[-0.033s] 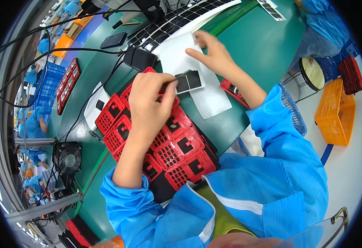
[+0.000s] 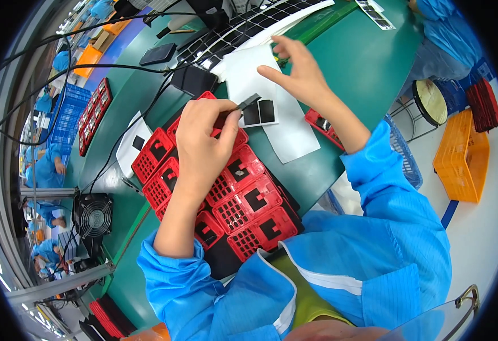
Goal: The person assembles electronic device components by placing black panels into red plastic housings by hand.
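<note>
Dark flat piece point(image 2: 249, 102): at the tips of your left thumb and forefinger, held at a tilt. Your left hand point(image 2: 201, 136) is pinched on its near end. Just right of those fingertips, a white-edged card point(image 2: 268, 112) with black squares overlaps the white paper point(image 2: 249, 73); whether piece and card touch, cannot tell. Your right hand point(image 2: 303, 74) has thumb and fingers spread apart above the paper (fingertips slightly blurred). Below your left fingers, partly under the wrist: red trays point(image 2: 267, 186) with gridded sections. Beyond your left knuckles: black box point(image 2: 194, 81). Below your right fingers, beside the forearm: another red tray point(image 2: 332, 135).
</note>
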A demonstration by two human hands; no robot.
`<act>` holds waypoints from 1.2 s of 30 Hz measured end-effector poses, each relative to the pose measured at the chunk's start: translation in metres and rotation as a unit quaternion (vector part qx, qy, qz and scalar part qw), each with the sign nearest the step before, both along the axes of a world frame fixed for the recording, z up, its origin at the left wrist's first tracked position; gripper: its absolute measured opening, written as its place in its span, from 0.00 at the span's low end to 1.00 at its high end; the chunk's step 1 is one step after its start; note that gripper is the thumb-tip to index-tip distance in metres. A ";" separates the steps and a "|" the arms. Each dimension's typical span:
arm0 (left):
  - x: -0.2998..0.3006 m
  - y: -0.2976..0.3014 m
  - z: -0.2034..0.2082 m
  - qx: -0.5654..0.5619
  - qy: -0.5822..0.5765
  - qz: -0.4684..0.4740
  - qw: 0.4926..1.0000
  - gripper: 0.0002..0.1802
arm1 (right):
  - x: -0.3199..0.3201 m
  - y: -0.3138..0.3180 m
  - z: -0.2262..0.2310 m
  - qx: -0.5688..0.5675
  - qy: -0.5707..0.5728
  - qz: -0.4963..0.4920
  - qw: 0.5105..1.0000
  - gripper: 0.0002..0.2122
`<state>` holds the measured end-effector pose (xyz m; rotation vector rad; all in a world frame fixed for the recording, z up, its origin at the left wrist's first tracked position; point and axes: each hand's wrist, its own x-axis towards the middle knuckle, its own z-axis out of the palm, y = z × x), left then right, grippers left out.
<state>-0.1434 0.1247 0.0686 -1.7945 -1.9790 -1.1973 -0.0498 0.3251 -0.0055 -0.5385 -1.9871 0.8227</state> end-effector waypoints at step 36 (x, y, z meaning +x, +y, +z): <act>0.002 -0.057 -0.033 -0.184 -0.297 0.204 0.915 0.20 | -0.005 -0.062 -0.020 -0.114 -0.017 0.360 0.926 0.41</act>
